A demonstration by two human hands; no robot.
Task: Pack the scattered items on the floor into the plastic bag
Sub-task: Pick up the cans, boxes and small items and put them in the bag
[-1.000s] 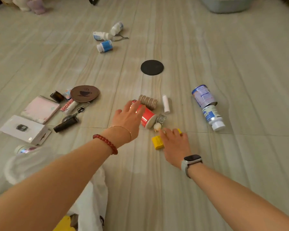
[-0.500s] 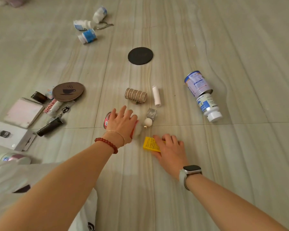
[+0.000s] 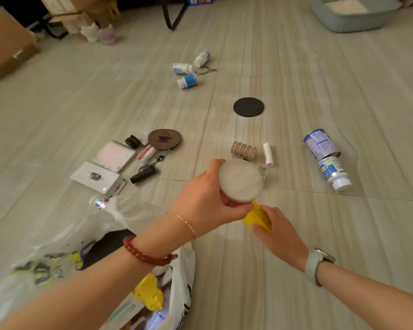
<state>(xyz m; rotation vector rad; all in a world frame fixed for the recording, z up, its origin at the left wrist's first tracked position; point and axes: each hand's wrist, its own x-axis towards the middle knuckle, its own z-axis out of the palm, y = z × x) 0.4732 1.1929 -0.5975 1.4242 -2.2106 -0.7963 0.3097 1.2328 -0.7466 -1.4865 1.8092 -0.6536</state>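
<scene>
Just above the open mouth of the plastic bag point(image 3: 181, 277), the left hand point(image 3: 205, 203) is wrapped around a red jar with a white lid point(image 3: 240, 181), lifted clear of the floor with the lid facing the camera. Beside the jar, on its right, the right hand point(image 3: 279, 234) pinches a small yellow box point(image 3: 258, 215) between thumb and fingers, the box touching the jar's lower edge. Beyond the jar lie a ribbed gold roll point(image 3: 244, 150) and a white tube point(image 3: 268, 154); farther beyond sits a black round coaster point(image 3: 248, 107). Right of the jar, a blue tin point(image 3: 320, 144) and a white bottle point(image 3: 334, 172) lie end to end. Left of the jar rest a brown coaster point(image 3: 164, 138), a pink notebook point(image 3: 113, 155) and a white card point(image 3: 96, 177).
</scene>
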